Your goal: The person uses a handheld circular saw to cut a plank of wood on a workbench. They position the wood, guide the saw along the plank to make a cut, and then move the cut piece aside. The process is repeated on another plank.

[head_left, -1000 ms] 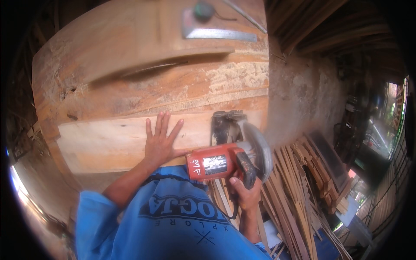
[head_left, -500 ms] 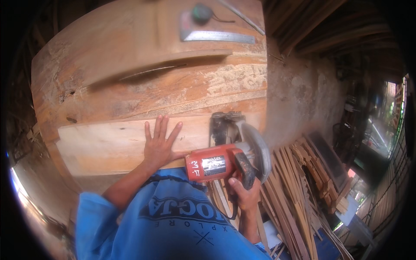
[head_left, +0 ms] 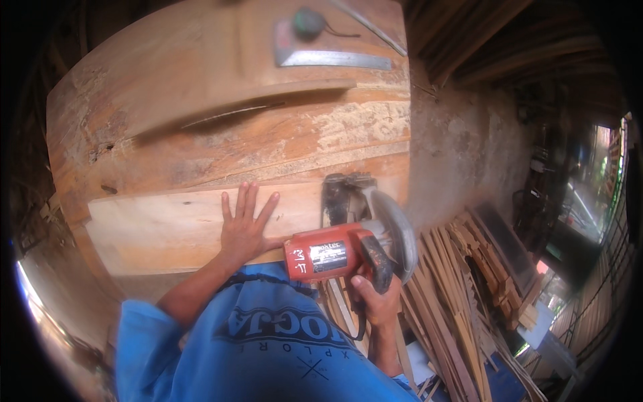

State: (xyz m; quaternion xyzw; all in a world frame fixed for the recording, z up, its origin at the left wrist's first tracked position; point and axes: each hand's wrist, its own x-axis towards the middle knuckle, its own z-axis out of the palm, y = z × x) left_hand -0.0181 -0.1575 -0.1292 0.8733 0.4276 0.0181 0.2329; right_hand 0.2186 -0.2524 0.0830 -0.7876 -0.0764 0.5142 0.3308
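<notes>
A pale wooden board [head_left: 161, 224] lies along the near edge of the workbench [head_left: 221, 151]. My left hand [head_left: 244, 224] rests flat on it with the fingers spread, its thumb close to the saw's motor housing. In my right hand [head_left: 380, 298] is the black rear handle of a red circular saw [head_left: 318, 251], the fingers wrapped round it. The saw's dark base plate [head_left: 345, 194] sits on the board toward its right end. A grey blade guard curves over the saw's right side. The blade itself is hidden.
A metal try square [head_left: 335, 59] and a green and black tape measure [head_left: 307, 24] lie at the bench's far side. A long slot [head_left: 231, 112] and sawdust [head_left: 362, 124] mark the bench top. Many wood strips [head_left: 439, 321] lean at the lower right, beside a dark panel [head_left: 506, 234].
The view has shifted very slightly. Both hands, the circular saw and the board keep almost the same places relative to each other.
</notes>
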